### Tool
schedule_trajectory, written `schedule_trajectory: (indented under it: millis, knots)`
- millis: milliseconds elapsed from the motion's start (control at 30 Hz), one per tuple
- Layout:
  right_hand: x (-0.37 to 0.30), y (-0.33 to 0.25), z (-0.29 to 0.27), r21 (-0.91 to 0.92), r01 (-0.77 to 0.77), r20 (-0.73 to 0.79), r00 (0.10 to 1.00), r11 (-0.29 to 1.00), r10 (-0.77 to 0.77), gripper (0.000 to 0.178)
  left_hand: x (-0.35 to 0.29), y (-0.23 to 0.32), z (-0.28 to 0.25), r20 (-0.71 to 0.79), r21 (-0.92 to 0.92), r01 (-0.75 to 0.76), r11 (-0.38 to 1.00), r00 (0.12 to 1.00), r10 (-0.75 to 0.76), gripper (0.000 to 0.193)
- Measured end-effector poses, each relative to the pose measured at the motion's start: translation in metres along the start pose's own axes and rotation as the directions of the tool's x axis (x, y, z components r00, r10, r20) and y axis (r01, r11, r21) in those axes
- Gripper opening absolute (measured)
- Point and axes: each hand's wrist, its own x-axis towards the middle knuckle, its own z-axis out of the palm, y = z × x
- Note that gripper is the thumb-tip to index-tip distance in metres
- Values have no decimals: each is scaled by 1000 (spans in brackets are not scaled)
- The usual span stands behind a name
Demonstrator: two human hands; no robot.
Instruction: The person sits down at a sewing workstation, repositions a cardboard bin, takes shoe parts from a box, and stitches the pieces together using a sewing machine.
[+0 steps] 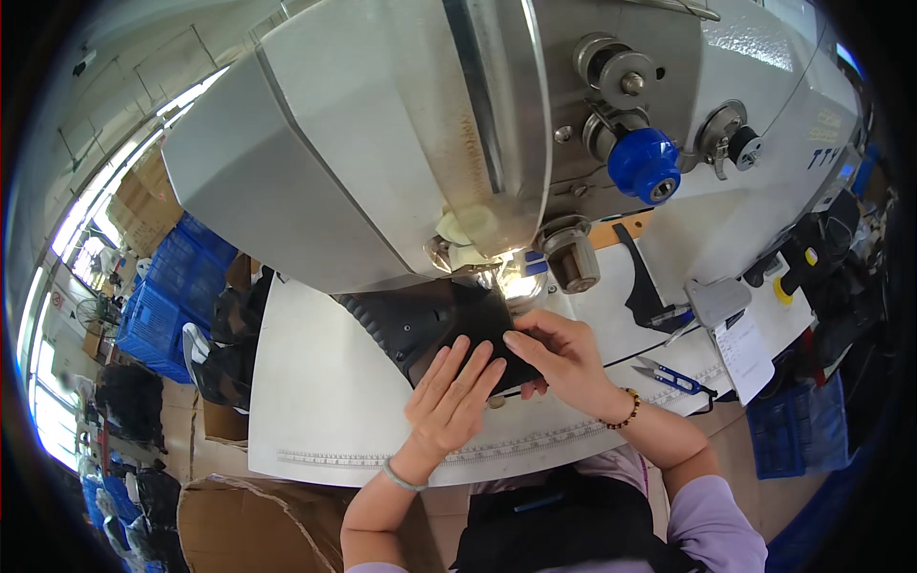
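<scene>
A black leather-like piece (458, 320) with a ridged edge on its left and a small round eyelet lies on the white sewing table (315, 411). Its far side reaches beneath the head of a large sewing machine (373, 143), which hides the needle. My left hand (449, 396) rests flat on the near part of the piece, fingers stretched out. Closed at the right edge of the same piece, my right hand (568, 363) has its thumb on top and its other fingers bent beside and partly under it. A lamp glows just beyond.
Blue-handled thread snips (671, 377) lie right of my right hand, near a black curved strip (638, 277) and a paper slip (743, 353). A printed ruler scale follows the table's near edge. Cardboard boxes (248, 525) and blue crates (172, 296) stand at left.
</scene>
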Motion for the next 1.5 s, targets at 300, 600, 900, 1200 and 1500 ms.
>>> schedule_trajectory:
  millis: [300,600,900,1200,1500]
  knots:
    - [3,4,2,-35,35,-20,999,999,-35,16,2,-5,1,-21,-22,1,1000,1000,-2,22]
    - [6,3,8,33,56,-105,993,998,-52,17,9,-13,6,-49,-19,13,1000,999,-14,22]
    - [8,5,10,131,85,-146,987,988,-66,19,15,-11,3,-19,-9,5,1000,1000,-5,22]
    - [14,4,14,128,142,-246,963,981,-107,34,19,-14,4,-8,-20,15,1000,1000,-15,26]
    - [0,5,12,224,166,-245,963,960,-109,25,21,-15,6,-15,-44,27,999,1000,-27,29]
